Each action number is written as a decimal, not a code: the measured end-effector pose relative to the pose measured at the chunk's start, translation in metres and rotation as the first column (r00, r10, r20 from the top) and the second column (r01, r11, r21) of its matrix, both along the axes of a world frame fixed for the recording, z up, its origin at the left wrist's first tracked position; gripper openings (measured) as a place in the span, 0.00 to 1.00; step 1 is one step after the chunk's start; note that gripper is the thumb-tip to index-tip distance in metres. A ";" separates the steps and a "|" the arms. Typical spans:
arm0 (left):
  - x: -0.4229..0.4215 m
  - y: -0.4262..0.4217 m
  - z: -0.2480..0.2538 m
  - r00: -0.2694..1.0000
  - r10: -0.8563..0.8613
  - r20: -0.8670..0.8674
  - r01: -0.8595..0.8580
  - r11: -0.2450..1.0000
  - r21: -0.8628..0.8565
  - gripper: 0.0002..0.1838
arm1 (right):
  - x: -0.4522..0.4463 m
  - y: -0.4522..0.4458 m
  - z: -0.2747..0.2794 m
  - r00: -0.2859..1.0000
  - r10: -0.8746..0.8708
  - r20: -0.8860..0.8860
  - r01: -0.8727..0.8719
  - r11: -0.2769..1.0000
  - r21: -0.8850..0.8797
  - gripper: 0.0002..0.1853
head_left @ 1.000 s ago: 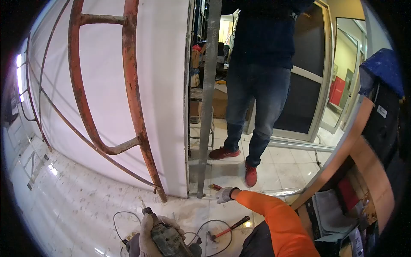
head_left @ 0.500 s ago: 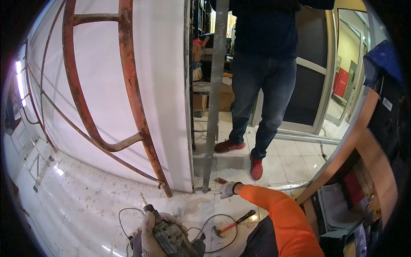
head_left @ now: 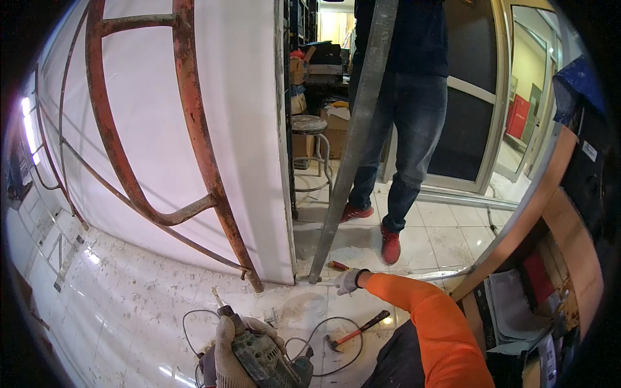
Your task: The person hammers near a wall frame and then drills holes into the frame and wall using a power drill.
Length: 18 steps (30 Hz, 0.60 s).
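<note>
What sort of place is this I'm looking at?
Probably an indoor building or renovation site: a worn red scaffold frame stands by the white wall, debris litters the tiled floor, and the gloved left hand holds a power drill.

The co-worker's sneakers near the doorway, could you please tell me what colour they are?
The sneakers are red, seen best in the current head view.
</note>
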<state>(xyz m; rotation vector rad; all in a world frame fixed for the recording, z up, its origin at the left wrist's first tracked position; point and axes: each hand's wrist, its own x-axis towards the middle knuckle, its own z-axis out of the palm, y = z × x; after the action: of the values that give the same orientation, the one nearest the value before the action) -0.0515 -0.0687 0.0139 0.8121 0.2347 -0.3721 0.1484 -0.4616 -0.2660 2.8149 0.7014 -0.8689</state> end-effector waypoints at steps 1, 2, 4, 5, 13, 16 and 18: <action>-0.005 0.004 0.013 0.997 -0.069 0.035 0.068 0.997 0.044 0.34 | -0.001 0.001 -0.001 1.000 -0.004 0.006 0.004 1.000 0.005 0.25; -0.007 0.006 0.020 0.988 -0.140 0.066 0.134 0.987 0.090 0.35 | -0.001 0.001 -0.002 1.000 -0.009 0.013 0.009 1.000 0.010 0.25; -0.007 0.007 0.020 0.986 -0.146 0.079 0.138 0.985 0.100 0.35 | 0.001 0.002 -0.005 1.000 0.006 0.007 -0.006 1.000 -0.008 0.25; -0.007 0.007 0.019 0.985 -0.150 0.085 0.140 0.984 0.105 0.35 | 0.002 0.003 -0.007 1.000 0.013 0.004 -0.013 1.000 -0.017 0.25; 0.000 -0.003 -0.006 0.995 0.097 -0.005 -0.096 0.995 0.020 0.35 | -0.001 0.001 -0.014 0.999 -0.027 0.035 0.025 0.998 0.055 0.24; 0.003 0.000 -0.011 0.997 0.063 0.035 -0.063 0.998 0.010 0.35 | 0.000 0.001 -0.013 1.000 0.010 0.006 -0.010 0.999 0.034 0.24; 0.003 0.000 -0.010 0.998 0.044 0.046 -0.044 0.999 0.003 0.35 | 0.002 0.002 -0.013 0.999 0.037 0.001 -0.037 0.999 0.023 0.24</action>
<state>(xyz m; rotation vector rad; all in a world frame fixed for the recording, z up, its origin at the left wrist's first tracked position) -0.0484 -0.0683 0.0037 0.8170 0.2101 -0.3116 0.1504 -0.4598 -0.2786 2.8124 0.7664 -0.8601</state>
